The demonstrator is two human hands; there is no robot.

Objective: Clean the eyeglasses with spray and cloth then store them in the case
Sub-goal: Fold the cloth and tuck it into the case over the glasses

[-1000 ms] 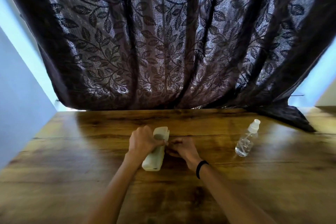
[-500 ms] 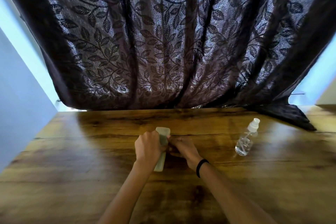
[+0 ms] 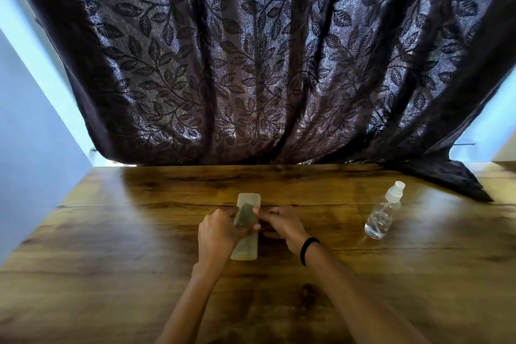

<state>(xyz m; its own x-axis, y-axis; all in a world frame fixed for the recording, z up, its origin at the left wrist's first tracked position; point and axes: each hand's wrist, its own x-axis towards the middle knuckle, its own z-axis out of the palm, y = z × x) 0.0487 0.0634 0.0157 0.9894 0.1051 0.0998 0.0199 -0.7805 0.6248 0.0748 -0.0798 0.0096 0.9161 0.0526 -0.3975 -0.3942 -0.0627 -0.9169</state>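
Observation:
A pale translucent eyeglass case lies lengthwise on the wooden table, at its middle. My left hand curls round the case's left side. Over the case's middle sits a small grey piece that looks like a folded cloth. My right hand pinches its right edge, and my left thumb touches its left edge. A clear spray bottle with a white nozzle lies tilted to the right, apart from both hands. I cannot make out the eyeglasses; the table under my right hand is dark.
A dark leaf-patterned curtain hangs behind the table's far edge, and its corner drapes onto the table at the back right. A pale wall borders the table's left side.
The case, tipped onto its edge half a second ago, now lies flatter. The grey piece has come into view between my two hands. The bottle has not moved.

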